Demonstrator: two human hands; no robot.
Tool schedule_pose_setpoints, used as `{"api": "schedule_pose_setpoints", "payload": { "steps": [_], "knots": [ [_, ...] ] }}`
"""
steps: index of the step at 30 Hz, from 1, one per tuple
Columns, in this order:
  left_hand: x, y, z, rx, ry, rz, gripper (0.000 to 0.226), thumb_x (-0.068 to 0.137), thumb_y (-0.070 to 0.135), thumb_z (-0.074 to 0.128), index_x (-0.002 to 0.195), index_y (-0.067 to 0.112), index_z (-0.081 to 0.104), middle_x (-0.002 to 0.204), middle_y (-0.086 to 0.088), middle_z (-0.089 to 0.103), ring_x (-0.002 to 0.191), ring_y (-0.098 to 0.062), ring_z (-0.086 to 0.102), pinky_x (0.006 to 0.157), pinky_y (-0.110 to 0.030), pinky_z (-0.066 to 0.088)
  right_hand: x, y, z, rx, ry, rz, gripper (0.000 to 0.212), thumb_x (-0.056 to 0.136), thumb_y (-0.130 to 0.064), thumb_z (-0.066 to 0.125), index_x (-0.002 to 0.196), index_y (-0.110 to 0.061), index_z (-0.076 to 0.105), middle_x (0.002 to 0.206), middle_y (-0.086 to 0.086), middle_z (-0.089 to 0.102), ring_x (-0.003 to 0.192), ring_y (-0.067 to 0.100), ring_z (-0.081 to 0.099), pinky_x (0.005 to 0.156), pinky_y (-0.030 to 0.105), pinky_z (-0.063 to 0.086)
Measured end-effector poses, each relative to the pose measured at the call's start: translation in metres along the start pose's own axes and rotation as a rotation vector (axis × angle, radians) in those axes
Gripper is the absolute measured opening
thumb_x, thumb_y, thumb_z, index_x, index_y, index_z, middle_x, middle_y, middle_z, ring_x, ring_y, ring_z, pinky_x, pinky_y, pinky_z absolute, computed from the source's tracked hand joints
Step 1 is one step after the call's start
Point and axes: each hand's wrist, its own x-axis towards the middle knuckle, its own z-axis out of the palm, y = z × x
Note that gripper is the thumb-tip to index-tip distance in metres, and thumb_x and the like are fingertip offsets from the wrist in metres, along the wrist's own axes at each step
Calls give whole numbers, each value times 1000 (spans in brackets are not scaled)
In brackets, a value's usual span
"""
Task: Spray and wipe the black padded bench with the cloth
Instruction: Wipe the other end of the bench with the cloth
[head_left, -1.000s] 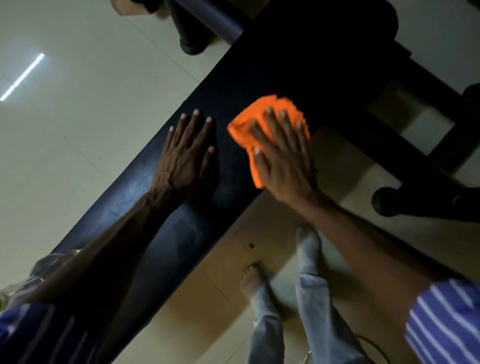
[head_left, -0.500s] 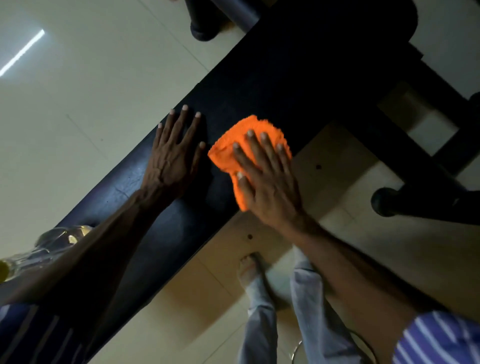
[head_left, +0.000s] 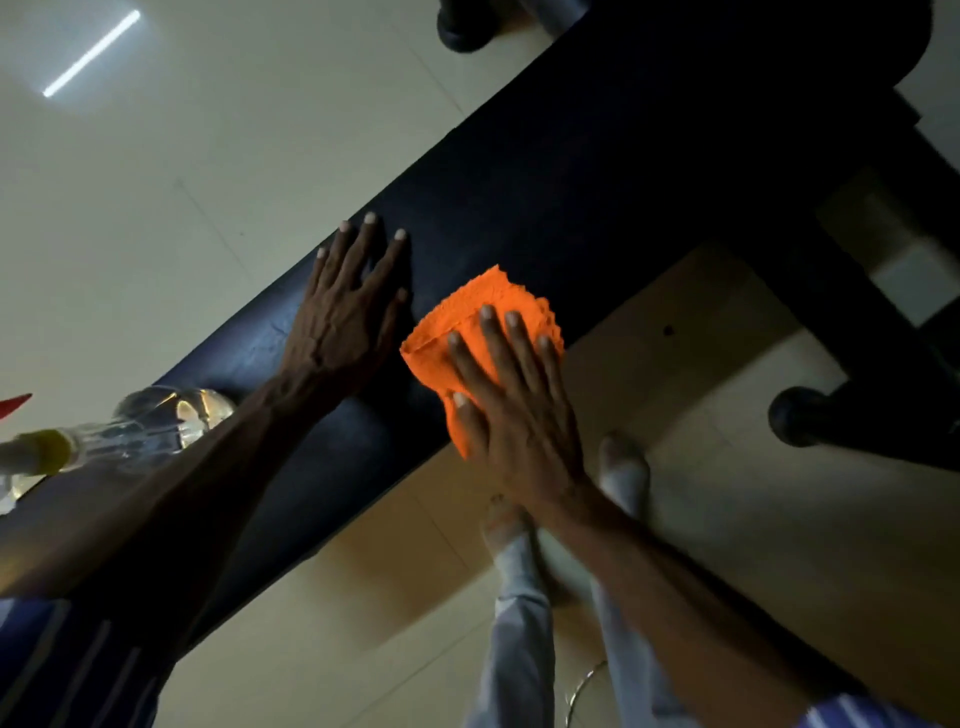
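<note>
So the right hand (head_left: 519, 410) has slid the orange cloth (head_left: 467, 338) back along the black padded counter (head_left: 545, 182) toward the person, ending up just beside the left hand (head_left: 345, 317). Right hand's fingers are straight and spread, pressing flat on the cloth at the counter's near edge; left hand is also flat, fingers apart, resting bare on the padding. Behind the left forearm, further down the counter, a clear spray bottle (head_left: 150, 421) lies on its side.
</note>
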Motion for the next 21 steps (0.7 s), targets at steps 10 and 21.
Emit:
{"api": "schedule_pose_setpoints", "payload": {
  "steps": [10,21],
  "knots": [
    [-31,-21,7,-42,29,-12,61,111,39,34,167,20,21,176,-14,13,163,-35,7,130,-53,9,10,-35,11,21,132,219,55,111,-37,41,165,-27,33,176,12,19,165,34,11,131,57,14],
    [-79,-14,16,-202,58,-142,59,112,34,35,167,17,23,176,-12,13,164,-33,3,130,-47,3,41,-8,0,-71,73,162,57,112,-42,36,166,-27,28,177,9,18,165,32,11,133,56,10]
  ]
}}
